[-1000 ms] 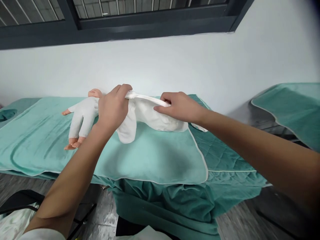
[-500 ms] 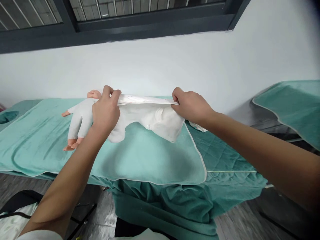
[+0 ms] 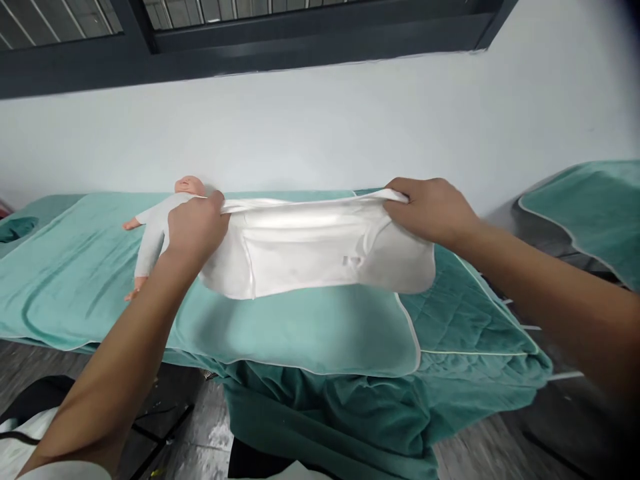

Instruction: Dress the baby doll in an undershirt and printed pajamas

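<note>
A white cloth garment (image 3: 315, 257) hangs stretched wide between my two hands above a light green towel (image 3: 300, 330). My left hand (image 3: 196, 227) is closed on its left end. Gripping the right end is my right hand (image 3: 431, 210), also closed. Behind my left hand lies a baby doll (image 3: 155, 227) in a white suit, head toward the wall, partly hidden by my hand and the garment.
The towel covers a bed draped in darker green quilted fabric (image 3: 450, 313), which spills over the near edge. A second green-covered bed (image 3: 590, 213) stands at the right. A white wall and dark window frame rise behind. Grey floor lies below.
My hands have moved apart, the right one well to the right, and the bunched garment has been pulled out flat and wide between them.
</note>
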Tool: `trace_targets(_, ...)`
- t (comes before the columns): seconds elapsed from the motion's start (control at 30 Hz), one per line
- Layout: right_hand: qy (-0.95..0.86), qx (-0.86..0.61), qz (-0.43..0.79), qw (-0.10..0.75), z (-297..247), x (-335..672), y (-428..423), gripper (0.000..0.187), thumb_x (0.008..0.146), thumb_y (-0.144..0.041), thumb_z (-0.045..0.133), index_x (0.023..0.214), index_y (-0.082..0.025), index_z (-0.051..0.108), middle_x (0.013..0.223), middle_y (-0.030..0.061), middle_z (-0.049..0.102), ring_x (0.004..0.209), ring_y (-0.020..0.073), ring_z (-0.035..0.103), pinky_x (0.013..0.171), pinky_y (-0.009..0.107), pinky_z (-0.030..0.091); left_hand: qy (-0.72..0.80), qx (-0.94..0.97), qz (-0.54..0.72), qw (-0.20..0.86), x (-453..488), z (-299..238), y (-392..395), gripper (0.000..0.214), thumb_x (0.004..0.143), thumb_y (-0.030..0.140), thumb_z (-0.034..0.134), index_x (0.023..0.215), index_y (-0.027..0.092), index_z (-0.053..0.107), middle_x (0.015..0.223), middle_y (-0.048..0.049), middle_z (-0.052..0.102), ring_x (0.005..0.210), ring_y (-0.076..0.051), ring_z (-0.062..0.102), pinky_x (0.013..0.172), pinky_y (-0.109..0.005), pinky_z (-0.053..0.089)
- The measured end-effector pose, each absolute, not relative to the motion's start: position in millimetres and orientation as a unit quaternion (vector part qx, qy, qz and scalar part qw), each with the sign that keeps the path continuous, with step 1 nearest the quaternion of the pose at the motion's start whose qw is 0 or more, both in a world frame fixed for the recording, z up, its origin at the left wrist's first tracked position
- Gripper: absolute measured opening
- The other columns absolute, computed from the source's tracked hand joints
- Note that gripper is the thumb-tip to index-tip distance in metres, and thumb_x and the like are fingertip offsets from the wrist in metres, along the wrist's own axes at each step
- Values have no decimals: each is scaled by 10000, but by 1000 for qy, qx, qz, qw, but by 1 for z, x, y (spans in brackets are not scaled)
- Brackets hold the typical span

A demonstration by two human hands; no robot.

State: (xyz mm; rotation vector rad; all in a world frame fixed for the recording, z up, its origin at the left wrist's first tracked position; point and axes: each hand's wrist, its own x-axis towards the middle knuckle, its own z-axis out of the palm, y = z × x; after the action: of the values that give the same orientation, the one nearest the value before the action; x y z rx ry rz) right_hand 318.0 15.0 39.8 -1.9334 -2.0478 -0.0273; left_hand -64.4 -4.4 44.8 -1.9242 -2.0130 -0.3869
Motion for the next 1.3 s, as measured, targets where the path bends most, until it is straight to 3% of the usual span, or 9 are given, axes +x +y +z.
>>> trace_targets(0.1, -736, -672, 3, 77, 23, 312, 26, 221, 921, -300, 513, 1031, -225, 689, 988, 147, 696, 772, 229, 562, 650, 365, 375, -717, -677, -99, 138, -63, 26, 17, 270, 944, 320, 464, 1030, 159, 662, 850, -170, 687, 855, -353, 680, 803, -460, 496)
trace_targets(0.2, -756, -653, -9, 49, -9, 291, 26, 238, 932, -225, 467, 1044, -171, 670, 1000, 209, 693, 808, 283, 589, 663, 400, 419, -715, -682, -112, 102, -53, -11, 32, 324, 969, 294, 439, 1186, 146, 630, 1057, -216, 686, 955, -370, 661, 861, -518, 494)
trace_targets(0.3, -776, -624, -51, 78, -52, 256, 15, 370, 901, -77, 433, 1229, -87, 604, 1312, 296, 588, 1119, 368, 564, 874, 471, 467, -687, -709, -122, 101, -32, -57, 31, 440, 919, 182, 510, 1357, 162, 550, 1350, -230, 582, 1182, -373, 579, 975, -524, 469)
trace_targets(0.37, -829, -541, -56, 126, -82, 228, 9, 415, 895, -25, 409, 1259, -88, 596, 1392, 243, 565, 1250, 345, 520, 1046, 460, 426, -646, -752, -109, 76, -17, -87, 25, 401, 940, 133, 447, 1313, 175, 588, 1327, -180, 611, 1220, -318, 566, 1010, -453, 474)
trace_targets(0.47, -837, -516, 32, 176, -120, 196, 12, 407, 939, -85, 392, 1295, -123, 588, 1379, 178, 599, 1286, 300, 526, 1122, 420, 403, -605, -789, -111, 3, -3, -120, 23, 403, 962, 97, 372, 1280, 154, 614, 1317, -158, 632, 1248, -271, 580, 1066, -409, 464)
trace_targets(0.6, -774, -601, 76, 187, -145, 177, 33, 411, 1012, -226, 371, 1335, -50, 553, 1417, 239, 584, 1347, 335, 505, 1165, 467, 354, -622, -772, -133, -21, 0, -138, 38, 411, 996, 159, 357, 1333, 108, 586, 1450, -198, 569, 1392, -306, 503, 1192, -460, 370)
trace_targets(0.83, -723, -660, 15, 202, -146, 169, 49, 581, 985, -261, 426, 1525, -51, 387, 1673, 251, 266, 1534, 417, 251, 1214, 649, 176, -671, -718, -185, -28, 8, -127, 58, 549, 982, 216, 409, 1522, 118, 415, 1563, -203, 470, 1463, -366, 416, 1198, -523, 350)
trace_targets(1.07, -705, -677, 11, 212, -133, 170, 90, 596, 1004, -316, 392, 1555, -88, 379, 1668, 239, 288, 1468, 454, 329, 1127, 742, 267, -697, -683, -211, -52, 23, -128, 98, 647, 980, 226, 406, 1604, 89, 303, 1625, -209, 390, 1499, -405, 343, 1205, -558, 321)
trace_targets(1.3, -726, -668, 11, 166, -150, 185, 136, 594, 1036, -384, 332, 1560, -111, 387, 1667, 198, 320, 1483, 392, 333, 1151, 672, 313, -718, -679, -153, -23, 19, -145, 144, 618, 1036, 379, 307, 1577, 89, 378, 1593, -206, 446, 1478, -381, 384, 1209, -541, 325)
